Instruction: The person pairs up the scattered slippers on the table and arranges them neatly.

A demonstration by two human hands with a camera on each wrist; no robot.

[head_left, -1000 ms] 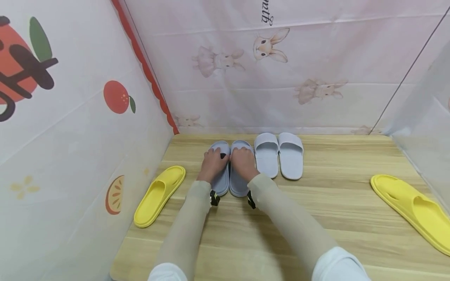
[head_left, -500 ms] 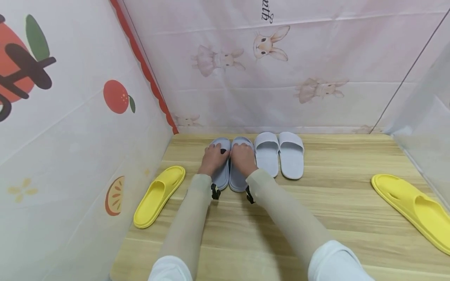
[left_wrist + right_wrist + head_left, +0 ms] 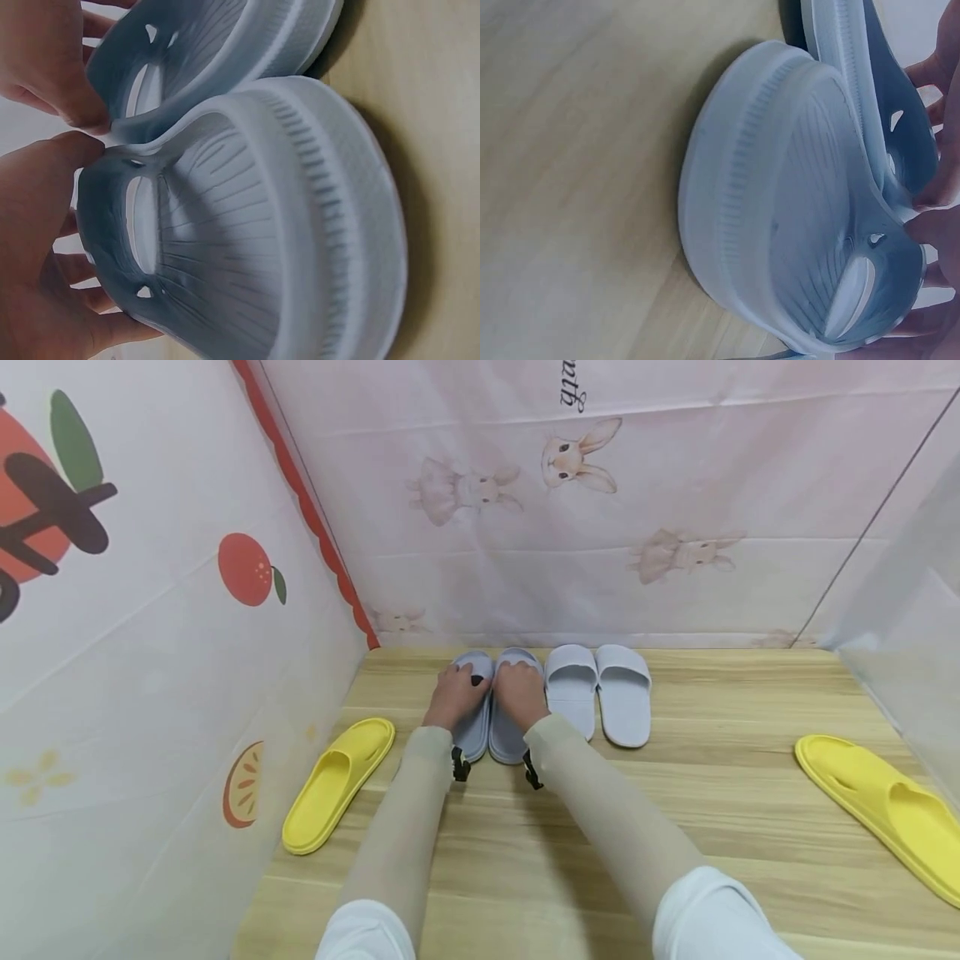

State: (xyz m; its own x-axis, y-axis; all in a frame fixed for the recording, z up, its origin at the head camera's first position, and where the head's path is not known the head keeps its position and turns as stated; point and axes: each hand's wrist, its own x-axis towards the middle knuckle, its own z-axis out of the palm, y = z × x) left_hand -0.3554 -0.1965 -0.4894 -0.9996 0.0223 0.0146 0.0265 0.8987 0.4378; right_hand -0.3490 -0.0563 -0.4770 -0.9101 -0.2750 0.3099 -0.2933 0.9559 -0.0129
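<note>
Two grey-blue slippers stand side by side near the back wall, toes away from me. My left hand (image 3: pixel 456 696) grips the strap of the left slipper (image 3: pixel 472 739). The right slipper (image 3: pixel 507 742) has my right hand (image 3: pixel 521 693) over its strap. In the left wrist view, the thumb and fingers of the left hand (image 3: pixel 30 255) span the strap of its slipper (image 3: pixel 352 225). From the right wrist, the right hand (image 3: pixel 945 277) likewise holds the strap edges of its slipper (image 3: pixel 739 187). Both heels sit on or very near the wooden surface.
A paler pair, a left slipper (image 3: pixel 573 706) and a right slipper (image 3: pixel 627 714), stands just to the right. One yellow slipper (image 3: pixel 318 802) lies by the left wall; another yellow slipper (image 3: pixel 870 793) lies far right. A rabbit-printed sheet (image 3: pixel 480 577) covers the back wall.
Both hands have pushed the grey-blue slippers a little toward the back wall, bringing their toes roughly level with the paler pair. The other slippers have stayed put.
</note>
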